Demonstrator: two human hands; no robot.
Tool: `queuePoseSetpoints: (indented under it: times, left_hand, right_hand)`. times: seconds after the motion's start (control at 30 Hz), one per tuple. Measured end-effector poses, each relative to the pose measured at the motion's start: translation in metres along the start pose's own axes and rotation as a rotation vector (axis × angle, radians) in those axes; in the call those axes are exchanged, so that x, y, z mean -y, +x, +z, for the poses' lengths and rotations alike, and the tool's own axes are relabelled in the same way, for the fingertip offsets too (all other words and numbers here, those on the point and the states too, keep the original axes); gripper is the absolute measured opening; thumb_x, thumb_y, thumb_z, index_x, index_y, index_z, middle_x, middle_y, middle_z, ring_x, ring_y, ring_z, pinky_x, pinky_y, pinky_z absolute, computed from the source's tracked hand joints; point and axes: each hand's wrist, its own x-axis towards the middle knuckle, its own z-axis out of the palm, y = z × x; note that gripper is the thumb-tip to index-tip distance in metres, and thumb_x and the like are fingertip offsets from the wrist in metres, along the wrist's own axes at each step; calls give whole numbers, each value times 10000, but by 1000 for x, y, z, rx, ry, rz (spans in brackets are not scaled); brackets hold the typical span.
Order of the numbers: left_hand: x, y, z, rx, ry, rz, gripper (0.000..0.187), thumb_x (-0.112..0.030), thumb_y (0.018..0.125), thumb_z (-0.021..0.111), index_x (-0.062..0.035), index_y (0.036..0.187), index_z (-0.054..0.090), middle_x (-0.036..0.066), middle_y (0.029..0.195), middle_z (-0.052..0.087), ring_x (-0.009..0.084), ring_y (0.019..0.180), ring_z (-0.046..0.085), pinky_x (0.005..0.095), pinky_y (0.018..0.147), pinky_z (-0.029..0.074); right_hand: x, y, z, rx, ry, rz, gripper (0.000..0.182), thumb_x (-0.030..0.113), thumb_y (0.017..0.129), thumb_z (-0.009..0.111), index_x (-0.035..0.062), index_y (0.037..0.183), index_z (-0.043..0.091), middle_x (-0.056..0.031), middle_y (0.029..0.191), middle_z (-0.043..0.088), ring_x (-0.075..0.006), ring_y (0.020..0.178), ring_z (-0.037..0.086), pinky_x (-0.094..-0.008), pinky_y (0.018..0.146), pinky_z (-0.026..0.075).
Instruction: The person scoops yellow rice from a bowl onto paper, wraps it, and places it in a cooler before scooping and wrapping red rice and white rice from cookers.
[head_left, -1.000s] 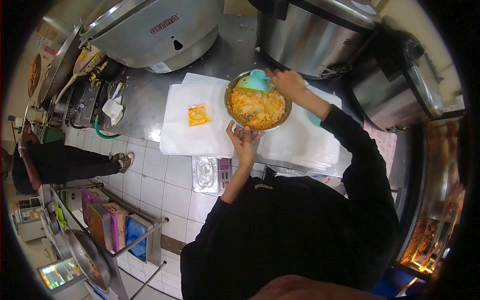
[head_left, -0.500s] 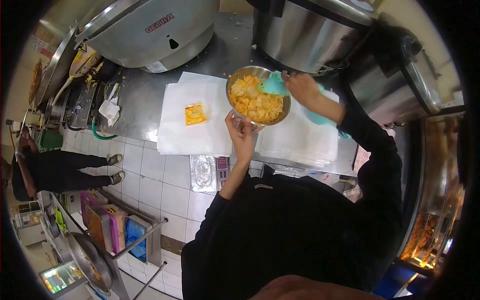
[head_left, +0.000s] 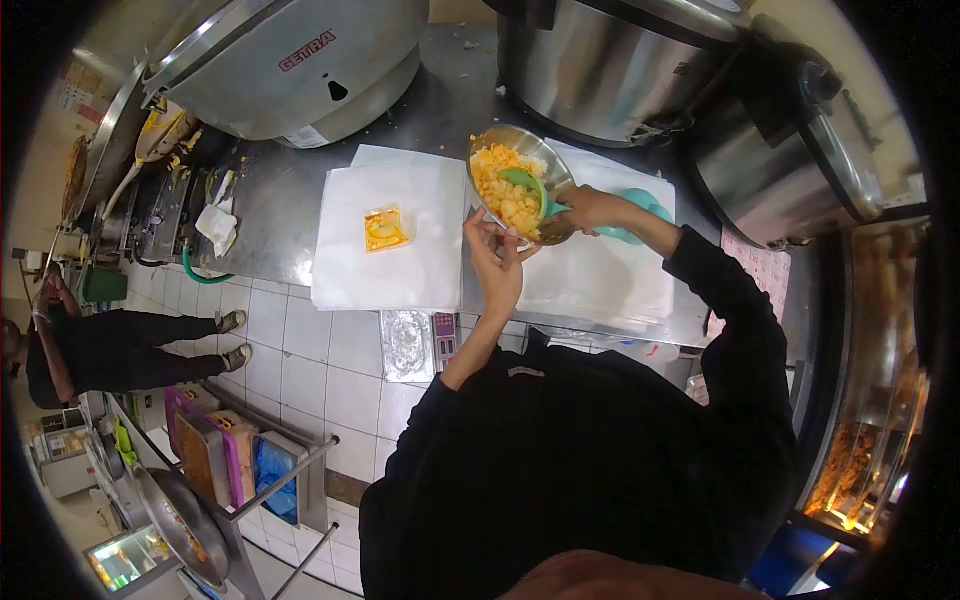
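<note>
A steel bowl point(head_left: 560, 172) of orange-yellow rice point(head_left: 507, 190) tilts over the counter. My left hand point(head_left: 497, 262) grips its near rim from below. In my right hand point(head_left: 592, 211) is a turquoise scoop point(head_left: 553, 208), its head down in the rice at the bowl's right side. White paper sheets point(head_left: 390, 190) lie in a stack on the left, with a small orange-and-yellow packet point(head_left: 384, 230) on top. A second stack of white sheets point(head_left: 600, 280) lies under and right of the bowl. A turquoise round item point(head_left: 648, 203) rests there, partly behind my right forearm.
A large grey rice cooker point(head_left: 300, 75) stands at the back left; two steel cookers point(head_left: 600, 75) point(head_left: 790, 175) stand at the back right. A person in dark clothes point(head_left: 130, 345) is at the far left. A small scale point(head_left: 408, 345) sits below the counter edge.
The bowl has tilted and shifted slightly right. My right hand has moved down and toward me, turning the scoop into the rice. My left hand has moved slightly right with the bowl.
</note>
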Motion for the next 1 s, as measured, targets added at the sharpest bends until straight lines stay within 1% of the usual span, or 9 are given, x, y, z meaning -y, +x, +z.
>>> queuePoseSetpoints:
  times: [0.23,0.33,0.43,0.47,0.6,0.7,0.8,0.9,1.0]
  left_hand:
    - [2,-4,-6,-3,-5,6,446,-42,843,495,-62,1219,256,48,921,337,139,813,476,361,653,566]
    - [2,-5,-14,-55,-117,-44,476,-73,844,508,-78,1226,224,51,938,335,156,812,493,389,687,554]
    - [4,-5,-24,-153,-184,-121,511,-84,837,529,-114,1219,191,48,952,352,176,788,511,449,737,528]
    - [6,-7,-26,-172,-195,-138,510,-85,835,532,-117,1216,195,46,949,355,175,780,513,451,739,527]
    - [17,-15,-31,-197,-231,-177,510,-83,831,540,-126,1212,204,40,938,367,173,767,517,456,747,525]
    - [20,-16,-33,-197,-236,-176,510,-81,831,539,-129,1216,206,39,932,369,173,768,516,454,742,528]
    - [19,-15,-32,-192,-212,-165,509,-81,832,537,-124,1219,208,44,935,368,173,764,516,449,733,532]
    - [14,-7,-32,-162,-183,-129,493,-80,835,528,-104,1215,215,57,950,350,172,771,500,442,715,537]
    - [6,-2,-23,-119,-181,-111,478,-65,834,521,-85,1207,223,64,952,340,172,782,492,427,695,546]
  right_hand:
    - [-14,12,-9,186,390,28,316,238,817,537,-15,1004,517,-60,668,499,-130,527,478,-247,447,409]
    - [-13,1,-24,-15,190,-39,334,235,801,557,2,1038,516,-103,704,537,-161,544,520,-269,460,428]
    - [-9,1,-25,-546,-424,-372,281,222,783,572,-3,950,543,-155,719,577,-223,631,605,-315,494,459]
    - [-2,-1,-23,-528,-437,-158,326,184,770,557,22,1050,518,-175,805,588,-260,695,620,-336,521,476]
    - [27,-5,11,-969,-984,-185,535,109,702,531,87,1222,407,-89,841,571,-192,681,610,-306,569,488]
    - [29,6,8,-1105,-1120,-208,534,108,692,531,80,1212,414,-85,826,568,-182,674,609,-299,535,490]
    - [20,32,11,-1098,-1229,-138,496,110,705,525,72,1189,427,-96,801,578,-187,692,613,-293,547,493]
    - [20,29,12,-734,-1014,66,397,103,737,512,35,1126,473,-126,865,604,-203,695,619,-305,596,503]
    - [9,15,-4,-437,-842,-6,359,85,738,518,7,1088,502,-171,836,613,-228,730,626,-340,621,511]
